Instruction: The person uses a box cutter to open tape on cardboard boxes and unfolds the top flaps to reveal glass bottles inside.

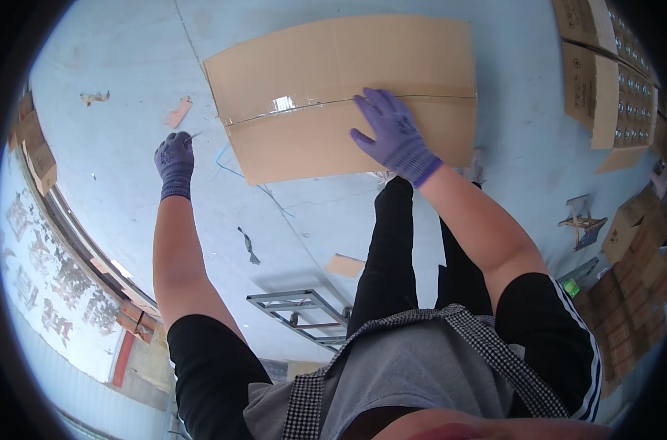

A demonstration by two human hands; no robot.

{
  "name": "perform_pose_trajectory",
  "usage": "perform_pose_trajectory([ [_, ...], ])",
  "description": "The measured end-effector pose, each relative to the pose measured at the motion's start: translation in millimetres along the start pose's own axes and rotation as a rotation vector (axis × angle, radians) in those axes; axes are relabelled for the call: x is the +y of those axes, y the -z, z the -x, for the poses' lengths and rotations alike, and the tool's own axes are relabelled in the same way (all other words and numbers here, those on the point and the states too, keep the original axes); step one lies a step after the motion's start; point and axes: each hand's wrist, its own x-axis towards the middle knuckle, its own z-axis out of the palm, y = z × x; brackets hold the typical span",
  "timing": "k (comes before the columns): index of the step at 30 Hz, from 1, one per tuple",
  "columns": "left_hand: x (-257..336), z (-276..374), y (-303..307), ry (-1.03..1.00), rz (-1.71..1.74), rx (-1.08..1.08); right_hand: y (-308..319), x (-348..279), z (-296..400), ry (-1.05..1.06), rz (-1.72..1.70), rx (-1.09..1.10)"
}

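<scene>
A large cardboard box (339,60) stands before me on the pale floor, its two top flaps meeting at a seam with clear tape (283,103) along the left part. My right hand (391,129), in a purple knit work glove, rests on the box top across the seam, fingers spread and holding nothing. My left hand (175,157), gloved likewise, is off to the left of the box. Its fingers are curled, and a thin, small thing sticks out by the thumb; what it is cannot be told.
Open cartons (594,93) with rows of round-topped items stand at the right. A small folding stool (584,223) and stacked brown boxes (625,313) lie lower right. A wheeled metal frame (306,313) is beside my legs. Scraps (178,112) and blue strapping (267,192) lie about.
</scene>
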Motion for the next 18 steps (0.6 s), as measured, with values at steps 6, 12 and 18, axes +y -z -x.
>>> perform_pose_trajectory([
  [6, 143.5, -46.1, 6.0, -0.362, 0.800, -0.135, -40.3, -26.4, -49.8, -0.161, 0.327, -0.364],
  [12, 176.0, -80.0, -4.8, -0.242, 0.579, -0.296, -19.0, -32.2, -75.7, -0.060, 0.115, -0.879],
  [18, 116.3, -66.7, 10.3, 0.036, 0.941, -0.377, -32.1, -40.1, -9.1, -0.903, -0.445, -0.749],
])
